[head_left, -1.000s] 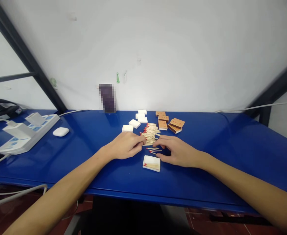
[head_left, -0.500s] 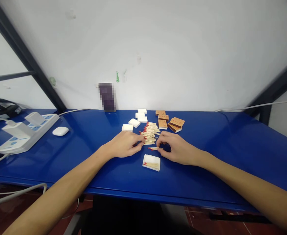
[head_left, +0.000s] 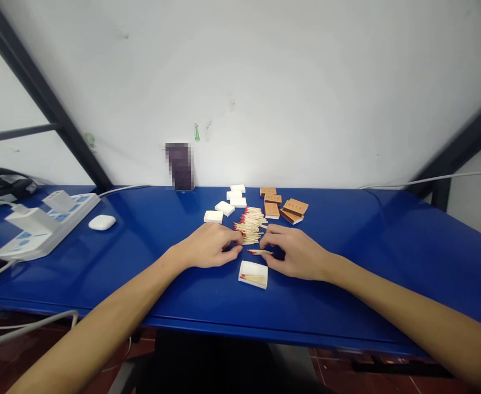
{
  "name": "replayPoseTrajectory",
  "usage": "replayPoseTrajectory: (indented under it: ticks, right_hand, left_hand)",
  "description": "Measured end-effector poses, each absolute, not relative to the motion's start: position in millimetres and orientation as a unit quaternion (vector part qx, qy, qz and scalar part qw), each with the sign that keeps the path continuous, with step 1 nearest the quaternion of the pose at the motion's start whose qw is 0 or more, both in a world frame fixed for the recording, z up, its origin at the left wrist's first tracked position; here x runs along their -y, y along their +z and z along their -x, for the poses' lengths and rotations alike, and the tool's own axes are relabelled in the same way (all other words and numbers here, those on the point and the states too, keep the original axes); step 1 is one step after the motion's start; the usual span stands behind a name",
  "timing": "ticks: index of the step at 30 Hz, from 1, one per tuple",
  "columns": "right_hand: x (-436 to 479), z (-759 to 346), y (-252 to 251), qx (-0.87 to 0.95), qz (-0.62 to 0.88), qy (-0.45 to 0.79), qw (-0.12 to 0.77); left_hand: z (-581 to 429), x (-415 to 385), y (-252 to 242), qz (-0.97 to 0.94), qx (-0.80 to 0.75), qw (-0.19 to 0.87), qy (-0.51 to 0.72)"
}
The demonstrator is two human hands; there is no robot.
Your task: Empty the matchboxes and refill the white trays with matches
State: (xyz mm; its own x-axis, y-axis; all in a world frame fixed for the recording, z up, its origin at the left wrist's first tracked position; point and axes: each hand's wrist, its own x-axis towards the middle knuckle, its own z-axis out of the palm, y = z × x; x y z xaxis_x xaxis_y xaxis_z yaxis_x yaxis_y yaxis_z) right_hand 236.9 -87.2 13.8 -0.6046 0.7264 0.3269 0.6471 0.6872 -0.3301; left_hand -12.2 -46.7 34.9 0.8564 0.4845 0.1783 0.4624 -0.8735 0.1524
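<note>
Red-tipped matches lie in a loose pile [head_left: 253, 224] in the middle of the blue table. My left hand [head_left: 211, 245] rests at the pile's left edge, fingers curled, with a gap between thumb and forefinger and nothing seen held. Just below the pile, my right hand [head_left: 293, 251] has its thumb and forefinger around a few separate matches [head_left: 258, 252], close to the table. In front of them sits a white matchbox tray [head_left: 253, 268] with several matches lying in its lower part. The far fingers of both hands are partly hidden.
Several white matchbox trays [head_left: 225, 208] lie behind the pile, and several orange matchbox sleeves [head_left: 272, 209] lie to its right. A white power strip [head_left: 76, 210] with plugs and a small white case [head_left: 102, 222] are on the left. A dark blurred rectangle [head_left: 181, 167] stands against the wall.
My right fingers have shifted very slightly around the few separate matches. My left hand stays at the pile's edge. The whole view has moved a little.
</note>
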Motion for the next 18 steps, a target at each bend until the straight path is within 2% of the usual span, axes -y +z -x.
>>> replayPoseTrajectory:
  ticks: [7, 14, 18]
  right_hand:
    - [85.4, -240.1, 18.5, 0.893, 0.377, 0.120, 0.215]
    - [84.4, -242.7, 22.2, 0.901, 0.372, 0.043, 0.218]
    - [84.4, -242.7, 21.8, 0.905, 0.384, 0.041, 0.178]
  left_hand:
    - [9.8, 47.1, 33.0, -0.965, -0.235, 0.055, 0.105]
    - [11.3, 55.3, 43.2, -0.964, -0.218, 0.117, 0.093]
    - [7.6, 61.0, 44.7, -0.974, -0.196, 0.078, 0.085]
